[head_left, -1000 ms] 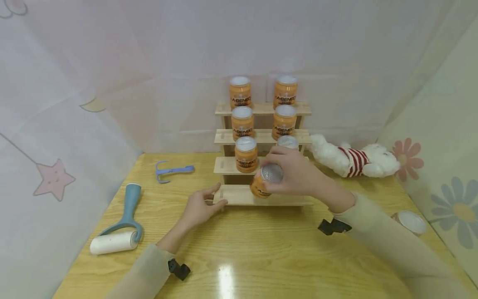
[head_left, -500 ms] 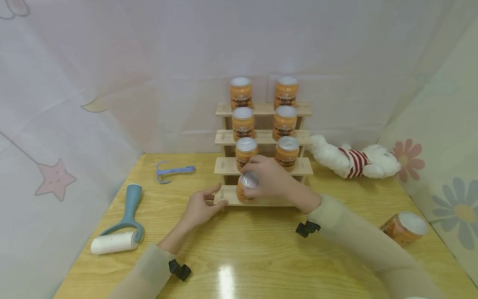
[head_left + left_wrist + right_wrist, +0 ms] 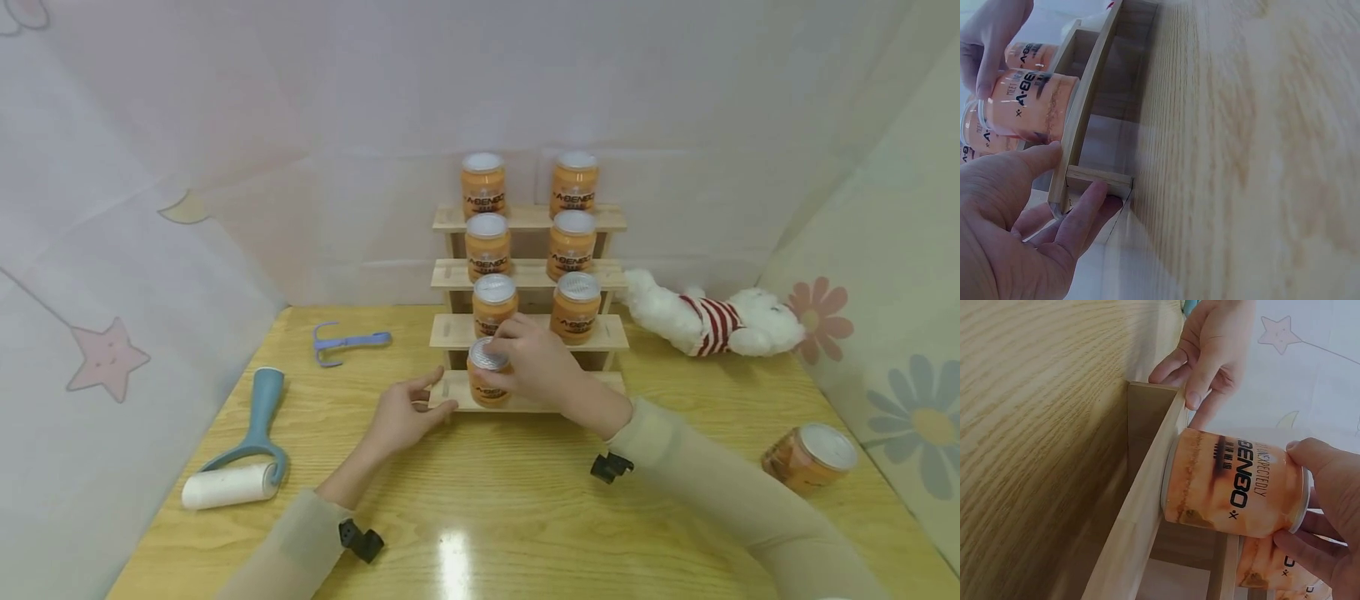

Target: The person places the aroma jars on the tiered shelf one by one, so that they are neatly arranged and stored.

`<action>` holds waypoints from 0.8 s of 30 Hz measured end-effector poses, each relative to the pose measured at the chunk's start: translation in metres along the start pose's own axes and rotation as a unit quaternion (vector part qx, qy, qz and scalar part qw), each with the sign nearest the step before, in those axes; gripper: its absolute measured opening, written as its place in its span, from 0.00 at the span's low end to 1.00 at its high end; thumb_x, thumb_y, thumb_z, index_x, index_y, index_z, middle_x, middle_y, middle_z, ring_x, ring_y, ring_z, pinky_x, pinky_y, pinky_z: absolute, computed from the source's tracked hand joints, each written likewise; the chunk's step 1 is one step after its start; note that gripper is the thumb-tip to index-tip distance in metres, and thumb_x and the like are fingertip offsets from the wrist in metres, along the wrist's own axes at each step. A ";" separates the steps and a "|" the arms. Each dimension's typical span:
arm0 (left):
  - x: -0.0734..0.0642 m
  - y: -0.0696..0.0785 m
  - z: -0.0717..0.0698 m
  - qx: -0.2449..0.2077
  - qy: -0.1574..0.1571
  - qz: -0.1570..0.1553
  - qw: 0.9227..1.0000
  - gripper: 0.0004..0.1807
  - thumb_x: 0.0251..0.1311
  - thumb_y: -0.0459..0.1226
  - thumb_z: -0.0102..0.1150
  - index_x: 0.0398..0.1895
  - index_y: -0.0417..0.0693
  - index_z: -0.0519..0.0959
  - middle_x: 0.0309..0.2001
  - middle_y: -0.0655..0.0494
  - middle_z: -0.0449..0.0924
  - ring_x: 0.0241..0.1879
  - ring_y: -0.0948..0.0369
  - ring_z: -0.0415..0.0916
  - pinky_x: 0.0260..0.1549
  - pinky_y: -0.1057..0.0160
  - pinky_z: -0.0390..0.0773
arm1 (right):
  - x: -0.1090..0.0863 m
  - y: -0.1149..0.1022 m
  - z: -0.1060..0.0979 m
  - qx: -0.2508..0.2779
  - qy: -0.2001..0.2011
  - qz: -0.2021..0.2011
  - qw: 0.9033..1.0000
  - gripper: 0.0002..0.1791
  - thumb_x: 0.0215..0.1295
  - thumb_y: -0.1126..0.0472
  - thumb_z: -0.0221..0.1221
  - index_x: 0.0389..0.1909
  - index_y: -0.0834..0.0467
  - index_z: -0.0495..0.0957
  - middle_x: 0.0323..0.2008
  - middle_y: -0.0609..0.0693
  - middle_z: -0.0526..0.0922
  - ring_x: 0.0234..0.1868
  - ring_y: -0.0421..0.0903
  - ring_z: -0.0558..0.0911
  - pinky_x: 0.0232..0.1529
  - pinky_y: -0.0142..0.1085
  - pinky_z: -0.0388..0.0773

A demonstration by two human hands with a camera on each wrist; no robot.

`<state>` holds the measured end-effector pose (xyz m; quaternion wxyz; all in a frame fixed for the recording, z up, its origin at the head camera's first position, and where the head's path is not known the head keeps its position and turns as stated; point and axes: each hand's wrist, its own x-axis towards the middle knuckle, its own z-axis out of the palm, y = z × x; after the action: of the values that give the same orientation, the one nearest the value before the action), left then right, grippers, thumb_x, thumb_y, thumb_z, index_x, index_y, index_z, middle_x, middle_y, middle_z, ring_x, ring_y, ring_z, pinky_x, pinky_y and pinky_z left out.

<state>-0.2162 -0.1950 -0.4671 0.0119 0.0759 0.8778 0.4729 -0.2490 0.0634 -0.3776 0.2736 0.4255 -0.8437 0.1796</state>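
A stepped wooden rack (image 3: 465, 333) stands on the table, orange cans with silver lids on its tiers. My right hand (image 3: 536, 367) grips the upper rim of one can (image 3: 1235, 481), thumb on one side and fingers on the other. That can is upright at the left of the lowest step, its base right at the board. My left hand (image 3: 401, 417) holds the rack's left front end, thumb at the board's top edge and fingertips (image 3: 1094, 194) against the end support. Behind the gripped can, another can (image 3: 576, 308) sits at the right of the third tier.
An orange can (image 3: 810, 458) lies tilted on the table at far right. A white plush toy in red stripes (image 3: 716, 325) lies right of the rack. At left are a blue-handled lint roller (image 3: 258, 425) and a small blue-purple pronged stand (image 3: 348, 341).
My right hand has brought the can leftward along the lowest step and set it more upright at the left. The left hand stays at the rack's end.
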 end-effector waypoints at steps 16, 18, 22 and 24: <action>0.001 0.000 -0.001 0.005 0.001 -0.007 1.000 0.38 0.66 0.47 0.74 0.78 0.53 0.72 0.76 0.50 0.73 0.63 0.43 0.83 0.56 0.53 0.89 | -0.005 0.016 -0.037 -0.076 0.061 0.024 0.995 0.19 0.61 0.42 0.76 0.34 0.55 0.92 0.31 0.48 0.87 0.31 0.44 0.83 0.27 0.34 0.82; 0.001 0.000 -0.002 0.003 0.001 -0.008 1.000 0.38 0.66 0.47 0.74 0.78 0.53 0.72 0.76 0.50 0.74 0.63 0.43 0.83 0.55 0.54 0.89 | -0.008 0.024 -0.058 -0.084 0.070 0.036 0.993 0.17 0.61 0.45 0.76 0.32 0.56 0.91 0.29 0.50 0.88 0.29 0.46 0.83 0.26 0.36 0.81; 0.001 0.000 -0.002 0.000 -0.001 -0.009 1.000 0.38 0.66 0.46 0.75 0.78 0.53 0.72 0.76 0.51 0.74 0.63 0.44 0.84 0.55 0.54 0.89 | -0.024 0.044 -0.098 -0.094 0.072 0.066 0.991 0.15 0.59 0.49 0.76 0.33 0.58 0.91 0.27 0.51 0.87 0.26 0.47 0.82 0.23 0.39 0.78; 0.002 -0.001 -0.001 0.002 -0.004 -0.010 1.000 0.38 0.66 0.47 0.75 0.78 0.53 0.72 0.76 0.51 0.74 0.63 0.44 0.83 0.55 0.55 0.89 | -0.036 0.055 -0.116 -0.100 0.060 0.086 0.989 0.14 0.58 0.50 0.76 0.34 0.58 0.91 0.26 0.51 0.87 0.25 0.48 0.80 0.21 0.38 0.74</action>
<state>-0.2179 -0.1960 -0.4671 0.0200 0.0688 0.8794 0.4707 -0.2406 0.1794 -0.3119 0.3488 0.3105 -0.8728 0.1422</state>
